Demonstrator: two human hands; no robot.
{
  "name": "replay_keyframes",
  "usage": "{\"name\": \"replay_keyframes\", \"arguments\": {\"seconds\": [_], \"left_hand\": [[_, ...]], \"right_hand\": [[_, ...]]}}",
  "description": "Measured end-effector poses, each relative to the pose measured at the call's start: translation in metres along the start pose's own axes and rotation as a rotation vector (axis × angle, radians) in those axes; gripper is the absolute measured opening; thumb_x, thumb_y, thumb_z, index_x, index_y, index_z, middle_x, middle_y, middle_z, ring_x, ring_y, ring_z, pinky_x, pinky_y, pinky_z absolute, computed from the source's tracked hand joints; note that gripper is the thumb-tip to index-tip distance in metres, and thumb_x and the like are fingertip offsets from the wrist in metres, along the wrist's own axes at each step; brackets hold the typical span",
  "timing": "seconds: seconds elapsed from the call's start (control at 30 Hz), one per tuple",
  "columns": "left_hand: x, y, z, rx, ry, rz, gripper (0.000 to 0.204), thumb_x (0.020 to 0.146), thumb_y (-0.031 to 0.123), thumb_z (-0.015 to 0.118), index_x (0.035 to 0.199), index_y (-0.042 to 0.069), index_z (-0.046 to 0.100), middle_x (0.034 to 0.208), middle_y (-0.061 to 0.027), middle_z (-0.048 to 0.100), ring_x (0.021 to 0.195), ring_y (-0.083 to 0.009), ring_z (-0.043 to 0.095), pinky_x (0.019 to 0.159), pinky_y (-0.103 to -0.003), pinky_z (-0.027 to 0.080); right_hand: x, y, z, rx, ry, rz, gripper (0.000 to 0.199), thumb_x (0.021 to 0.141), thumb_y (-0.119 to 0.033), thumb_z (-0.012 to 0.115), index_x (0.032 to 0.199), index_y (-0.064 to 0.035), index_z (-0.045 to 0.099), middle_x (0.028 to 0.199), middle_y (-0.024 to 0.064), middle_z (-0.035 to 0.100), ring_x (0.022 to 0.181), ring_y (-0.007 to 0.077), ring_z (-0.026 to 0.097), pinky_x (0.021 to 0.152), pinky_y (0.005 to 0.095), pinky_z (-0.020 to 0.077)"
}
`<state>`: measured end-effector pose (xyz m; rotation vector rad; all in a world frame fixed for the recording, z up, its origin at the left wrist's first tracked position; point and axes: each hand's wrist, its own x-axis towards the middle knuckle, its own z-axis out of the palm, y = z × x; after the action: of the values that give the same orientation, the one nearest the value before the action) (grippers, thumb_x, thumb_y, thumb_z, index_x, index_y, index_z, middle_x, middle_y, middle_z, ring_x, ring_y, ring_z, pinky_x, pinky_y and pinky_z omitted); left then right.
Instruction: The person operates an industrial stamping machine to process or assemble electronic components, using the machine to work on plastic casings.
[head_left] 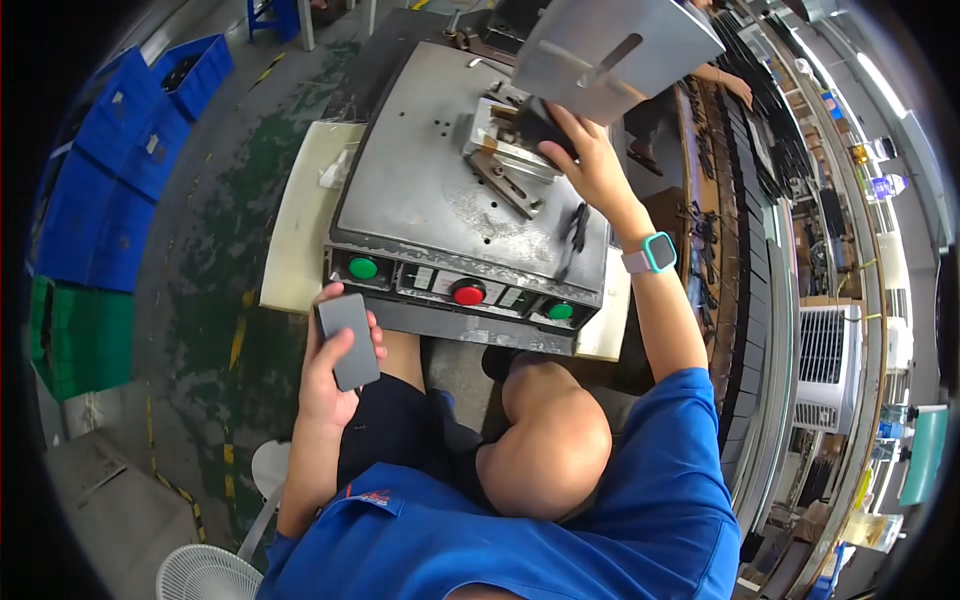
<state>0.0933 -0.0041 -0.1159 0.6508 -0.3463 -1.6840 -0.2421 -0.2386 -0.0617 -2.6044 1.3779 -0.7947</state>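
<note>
Head view. Risk, in my judgement: the right hand (600, 172) is working at the metal fixture (516, 156) on the machine bed (410, 190), close to the slotted metal plate (655, 50); a careless lift could be knocking knuckles on that plate. If the dark piece (541, 124) is sitting crooked there, it could be slipping or getting scratched; its seating is partly hidden by the fingers. The left hand (325, 380) is holding a flat grey piece (352, 318) just before the machine front, near a green button (362, 268); a slack thumb could be dropping it, a stray knuckle brushing the button.

Fingers: left ones are closing round the piece's edges, thumb lying across its face. Right thumb and fingers are standing apart, touching the dark piece; firmness of grip, cannot tell.
</note>
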Motion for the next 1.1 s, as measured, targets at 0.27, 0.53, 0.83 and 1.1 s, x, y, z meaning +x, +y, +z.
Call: {"name": "replay_keyframes", "arguments": {"seconds": [0.27, 0.53, 0.83, 1.1], "left_hand": [[0.028, -0.014, -0.008, 0.744, 0.025, 0.225, 0.055, 0.080, -0.002, 0.063, 0.131, 0.010, 0.044, 0.102, -0.0113, 0.059, 0.085, -0.0190, 0.061, 0.079, -0.032, 0.051], [0.054, -0.004, 0.007, 1.454, -0.127, 0.828, 0.055, 0.076, -0.008, 0.063, 0.127, 0.006, 0.046, 0.106, -0.0099, 0.059, 0.093, -0.0209, 0.061, 0.085, -0.032, 0.049], [0.027, -0.030, 0.163, 0.869, -0.573, 0.309, 0.073, 0.099, 0.055, 0.036, 0.149, 0.003, 0.027, 0.145, -0.0206, 0.040, 0.134, -0.0304, 0.040, 0.111, -0.039, 0.029], [-0.051, -0.043, 0.062, 1.135, -0.770, -0.111, 0.082, 0.098, 0.065, 0.025, 0.152, 0.005, 0.020, 0.145, -0.0196, 0.042, 0.135, -0.0288, 0.041, 0.111, -0.041, 0.029]], "right_hand": [[-0.006, -0.041, -0.025, -0.390, -0.300, -0.051, 0.081, 0.085, -0.038, 0.070, 0.153, -0.0235, 0.028, 0.147, 0.0178, 0.037, 0.135, 0.0360, 0.035, 0.107, 0.0545, 0.0317], [-0.152, -0.102, -0.043, -0.673, -0.424, 0.107, 0.110, 0.068, -0.041, 0.084, 0.153, -0.0111, 0.021, 0.148, 0.0205, 0.033, 0.138, 0.0394, 0.031, 0.109, 0.0552, 0.0297], [-0.133, -0.187, -0.075, 1.301, -0.194, 0.465, 0.052, 0.090, -0.039, 0.069, 0.120, -0.0022, 0.049, 0.103, 0.0183, 0.063, 0.096, 0.0283, 0.062, 0.081, 0.0361, 0.0505], [-0.335, -0.086, -0.309, -0.594, 0.440, 0.529, 0.047, 0.084, -0.031, 0.072, 0.118, -0.0043, 0.054, 0.110, 0.0174, 0.061, 0.105, 0.0361, 0.059, 0.089, 0.0446, 0.0487]]}}
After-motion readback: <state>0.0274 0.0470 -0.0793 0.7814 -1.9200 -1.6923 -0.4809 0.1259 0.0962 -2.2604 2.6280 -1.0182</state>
